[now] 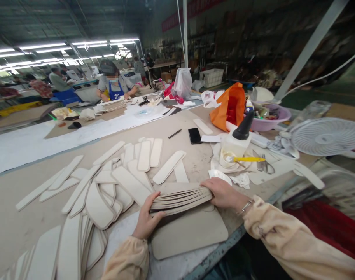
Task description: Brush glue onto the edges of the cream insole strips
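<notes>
My left hand (pixel 146 217) and my right hand (pixel 222 192) grip the two ends of a stack of thin beige strips (pixel 180 198), fingers curled over its edges. The stack rests just above a larger flat beige pad (pixel 191 233) near the table's front edge. Many loose beige strips (pixel 130 175) lie spread over the table to the left and behind. A glue bottle with a black nozzle (pixel 238 140) stands to the right, with a yellow-handled brush (pixel 247 159) lying beside it.
A black phone (pixel 194 135) and a pen (pixel 174 133) lie mid-table. An orange bag (pixel 229 105), a pink basin (pixel 270 116) and a white fan (pixel 326 136) sit at the right. Scissors (pixel 264 163) lie near the bottle. Another person in a blue apron (pixel 114 87) works at the far end.
</notes>
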Demonstrator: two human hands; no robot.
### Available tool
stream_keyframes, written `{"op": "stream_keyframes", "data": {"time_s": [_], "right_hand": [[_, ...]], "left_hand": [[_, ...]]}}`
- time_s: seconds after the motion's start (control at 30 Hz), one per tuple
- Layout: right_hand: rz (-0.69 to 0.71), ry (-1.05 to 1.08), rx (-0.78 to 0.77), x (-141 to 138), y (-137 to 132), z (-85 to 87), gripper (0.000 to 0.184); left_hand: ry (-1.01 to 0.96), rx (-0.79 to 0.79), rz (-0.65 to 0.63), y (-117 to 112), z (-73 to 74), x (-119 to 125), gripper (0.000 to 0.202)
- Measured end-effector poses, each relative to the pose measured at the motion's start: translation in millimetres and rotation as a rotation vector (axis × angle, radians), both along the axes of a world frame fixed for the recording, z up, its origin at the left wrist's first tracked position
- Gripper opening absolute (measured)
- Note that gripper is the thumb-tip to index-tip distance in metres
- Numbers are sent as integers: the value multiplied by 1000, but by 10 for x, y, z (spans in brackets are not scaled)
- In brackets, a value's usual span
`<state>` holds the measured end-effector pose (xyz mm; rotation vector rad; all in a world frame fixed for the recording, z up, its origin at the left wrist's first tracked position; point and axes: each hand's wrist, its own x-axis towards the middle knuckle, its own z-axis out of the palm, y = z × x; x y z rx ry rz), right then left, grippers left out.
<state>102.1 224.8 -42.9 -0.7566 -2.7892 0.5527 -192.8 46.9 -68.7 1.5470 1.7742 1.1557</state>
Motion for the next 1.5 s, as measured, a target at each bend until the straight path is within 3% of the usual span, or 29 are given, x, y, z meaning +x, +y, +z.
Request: {"op": "stream_keyframes", "data": {"time_s": [0.13, 0.3, 0.47, 0.63, 0.8, 0.9, 1.0, 1.1, 1.2, 1.27, 1.33, 1.5], "right_hand": [[128, -28, 11, -113, -29, 54, 61], [156, -34, -45, -204, -71, 164, 66], [110, -62, -94, -221, -48, 116, 58], [99, -57, -27, -196, -118, 108, 52], [135, 62, 214, 57, -504, 236, 57], [121, 133, 334, 234, -794, 142, 49], [115, 127, 394, 311, -1014, -27, 42], [84, 53, 404, 313, -1142, -106, 40], [71, -8, 403, 310, -1215, -81, 42], [82, -20, 403, 322, -1252, -62, 43], [85, -14, 408, 344, -1288, -78, 44], [67, 27, 454, 403, -1351, -252, 46]], "left_hand": [[56, 85, 5, 98, -28, 7, 56], [85, 63, -44, 166, 35, -17, 55], [129, -46, -223, 146, 127, -105, 79], [349, -50, -341, 145, 237, -135, 46], [433, 100, -324, -139, 330, -87, 36], [509, 231, -389, -373, 251, -22, 35], [566, 235, -450, -524, 143, 51, 40], [585, 188, -484, -611, 152, 116, 54], [545, 59, -535, -678, 295, 175, 64], [534, -11, -554, -711, 400, 214, 59], [566, -52, -537, -731, 465, 259, 54], [720, -171, -432, -764, 464, 459, 77]]}}
